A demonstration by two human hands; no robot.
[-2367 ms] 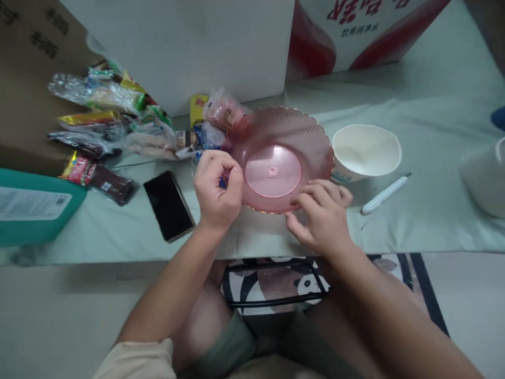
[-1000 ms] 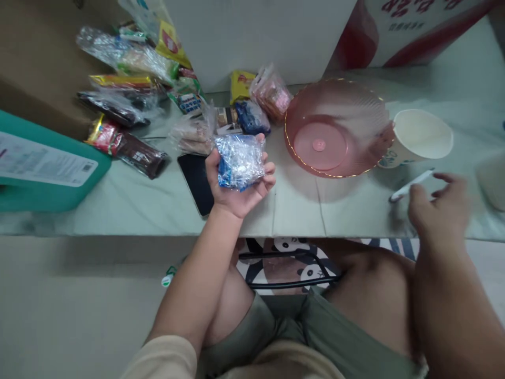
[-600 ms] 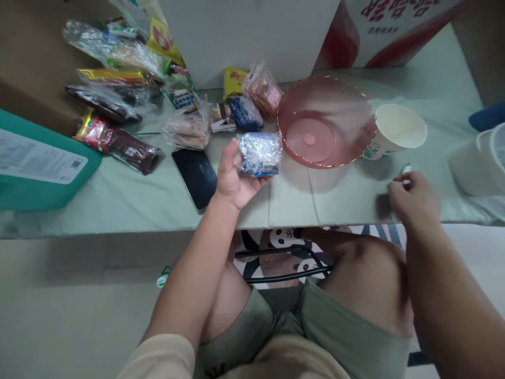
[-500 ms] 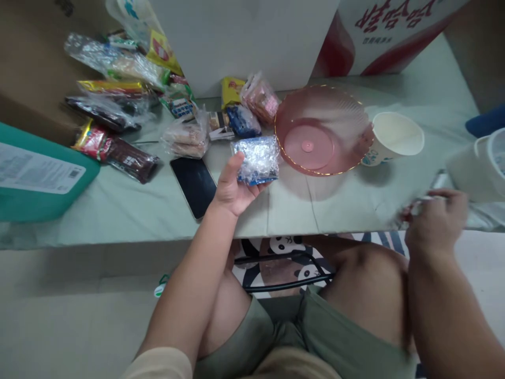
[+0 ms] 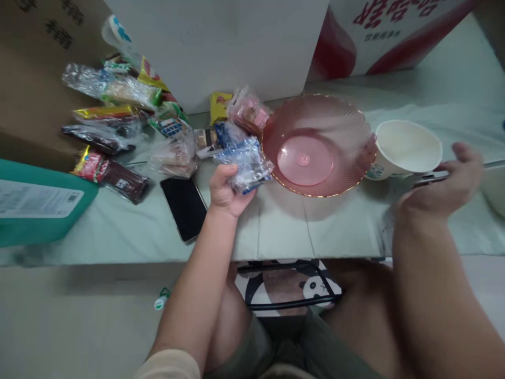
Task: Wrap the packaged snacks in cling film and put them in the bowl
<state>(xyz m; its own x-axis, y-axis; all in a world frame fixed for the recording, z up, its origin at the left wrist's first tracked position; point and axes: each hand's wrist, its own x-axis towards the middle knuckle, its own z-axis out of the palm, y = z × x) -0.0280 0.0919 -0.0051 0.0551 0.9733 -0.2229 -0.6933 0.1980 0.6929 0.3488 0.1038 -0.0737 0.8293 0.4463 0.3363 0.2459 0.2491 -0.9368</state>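
Observation:
My left hand (image 5: 229, 192) grips a clear and blue plastic snack packet (image 5: 248, 166) over the table, just left of the pink bowl (image 5: 303, 176). The bowl is see-through with a gold rim, and its inside shows bare. At the right, my right hand (image 5: 450, 181) is beside the white paper cup (image 5: 410, 145). A thin, shiny metallic thing (image 5: 430, 179) shows at its fingers, partly hidden and blurred, so its kind is unclear. Behind the left hand lie a pink packet (image 5: 250, 111), a yellow packet (image 5: 219, 107) and a bag of pale snacks (image 5: 175, 155).
A black phone (image 5: 184, 209) lies left of my left forearm. Several wrapped snacks (image 5: 118, 126) are heaped at the left by a cardboard box (image 5: 35, 95). A green container (image 5: 43, 202) stands at the left edge. White boxes (image 5: 221, 47) line the back.
My right hand has moved up from the table's front edge to beside the paper cup. The packet in my left hand has tilted. The camera view has shifted slightly.

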